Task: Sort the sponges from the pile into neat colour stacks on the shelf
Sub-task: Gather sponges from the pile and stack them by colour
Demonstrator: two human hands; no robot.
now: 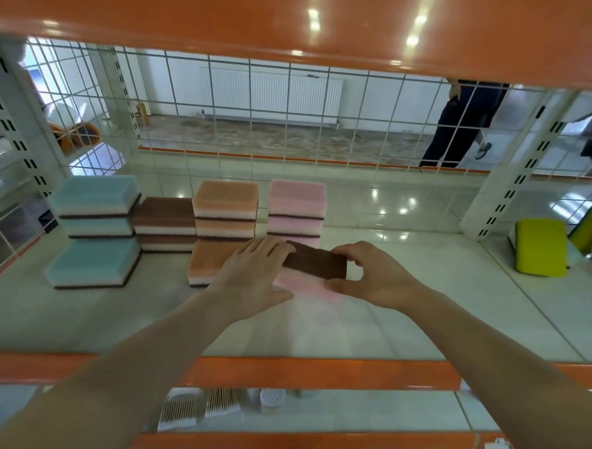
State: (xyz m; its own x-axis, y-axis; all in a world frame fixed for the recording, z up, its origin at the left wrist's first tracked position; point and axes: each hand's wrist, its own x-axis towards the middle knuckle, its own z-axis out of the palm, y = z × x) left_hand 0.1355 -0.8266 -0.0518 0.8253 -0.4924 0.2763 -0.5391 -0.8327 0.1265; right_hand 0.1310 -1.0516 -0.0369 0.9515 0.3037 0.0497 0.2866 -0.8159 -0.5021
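On the white shelf (428, 286) both my hands hold one pink sponge (308, 285) tipped with its brown scouring side (320, 262) facing up. My left hand (256, 278) lies over its left end, thumb beneath. My right hand (369, 279) pinches its right end between thumb and fingers. Behind it rises a pink stack (297, 207). An orange stack (225, 209) stands to its left, with another orange sponge (211, 263) in front. Two sponges with brown sides up (164, 222) are stacked further left, beside a blue stack (96, 228).
A wire grid (281, 105) closes the shelf's back, and an orange shelf edge (277, 22) hangs overhead. Yellow sponges (543, 252) sit at the right past an upright (512, 185). A lower shelf (211, 407) holds cotton swabs. A person (461, 126) walks behind the grid.
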